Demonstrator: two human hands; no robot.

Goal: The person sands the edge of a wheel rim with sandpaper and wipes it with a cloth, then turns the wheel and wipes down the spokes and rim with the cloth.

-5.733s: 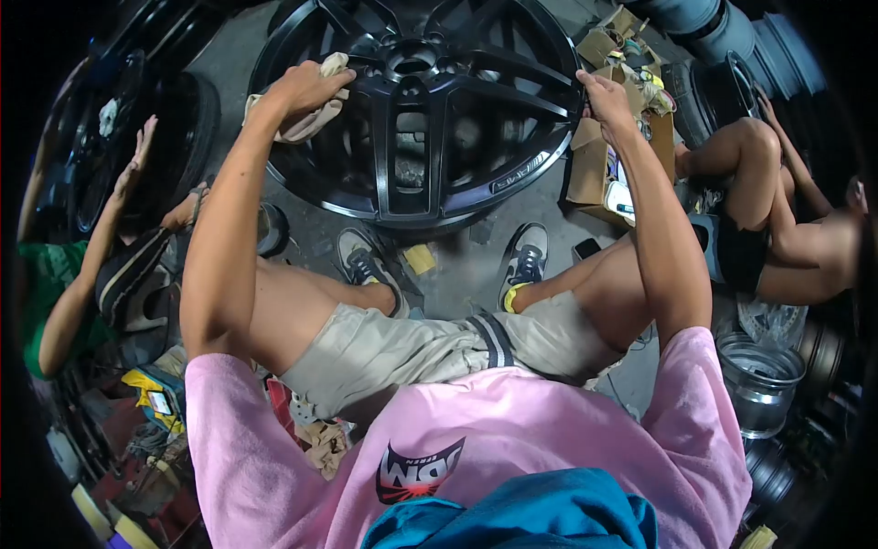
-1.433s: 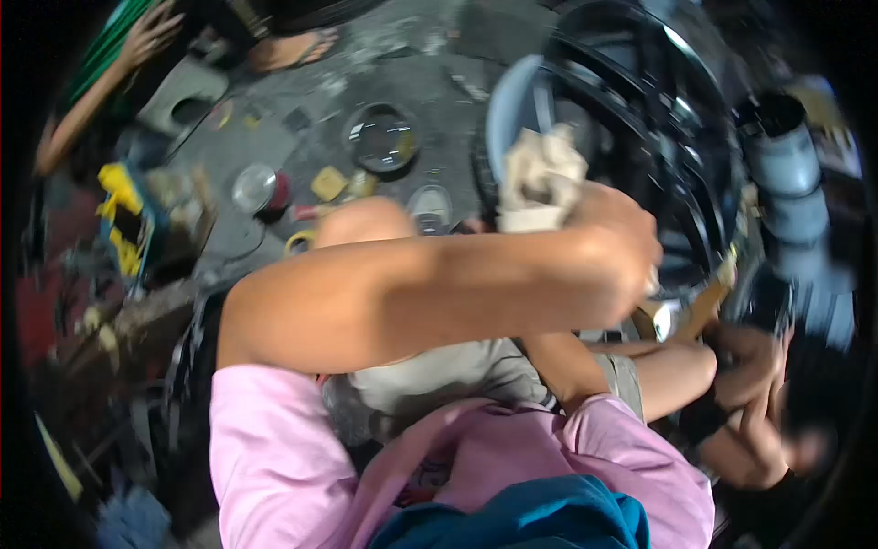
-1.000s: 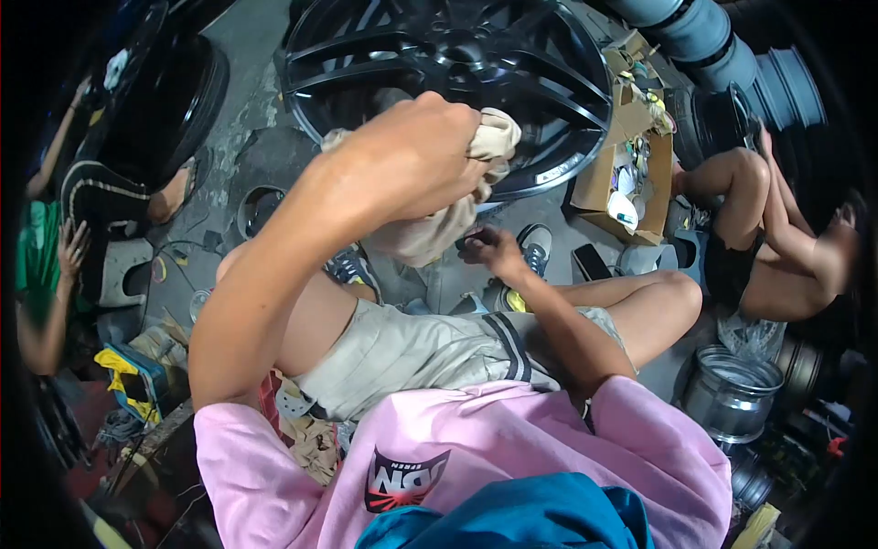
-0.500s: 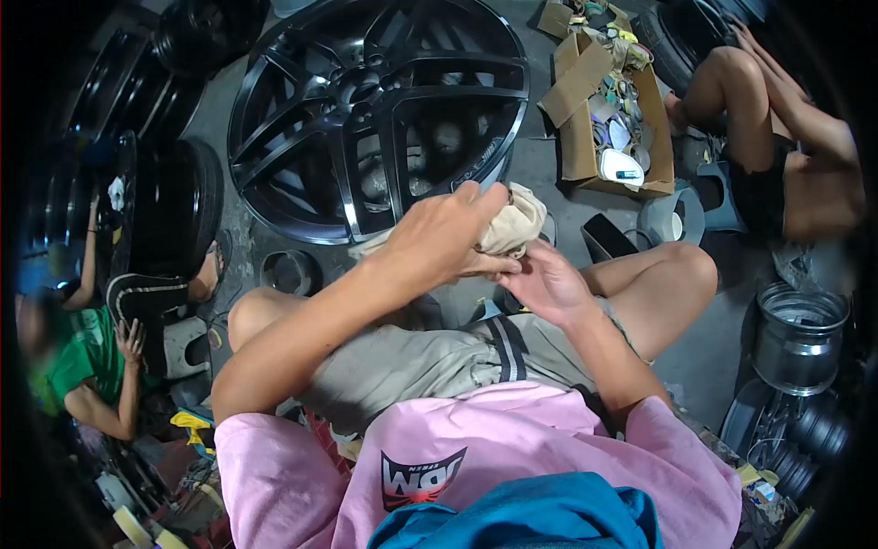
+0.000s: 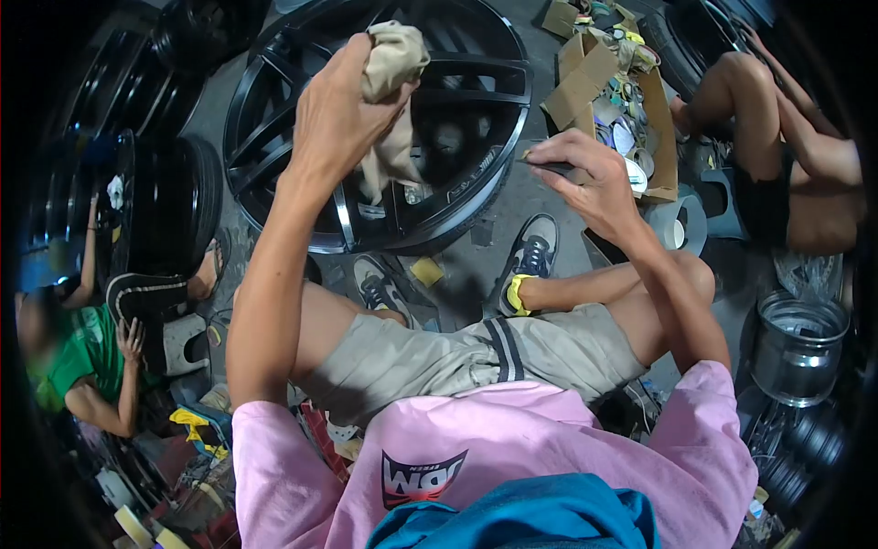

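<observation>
In my left hand [image 5: 338, 114], raised over the wheel, is a crumpled beige cloth [image 5: 395, 64], its loose end hanging down. The large black wheel rim [image 5: 457, 91] lies face up in front of me, with several split spokes and a shiny machined edge. My right hand [image 5: 585, 174] is closed just right of the rim, apart from it. It pinches a small, thin, dark tool [image 5: 558, 168] with a yellowish tip; its exact kind is too small to make out.
An open cardboard box [image 5: 660, 137] of tape rolls stands at the upper right. A yellow pad [image 5: 427, 271] lies between my shoes. Co-workers sit at left and right. A silver wheel barrel [image 5: 798, 352] stands at far right, and stacked dark rims [image 5: 169, 201] at left.
My hands have moved apart from being together at the cloth. The left went up and left over the rim with the cloth; the right rose, now showing the small dark tool.
</observation>
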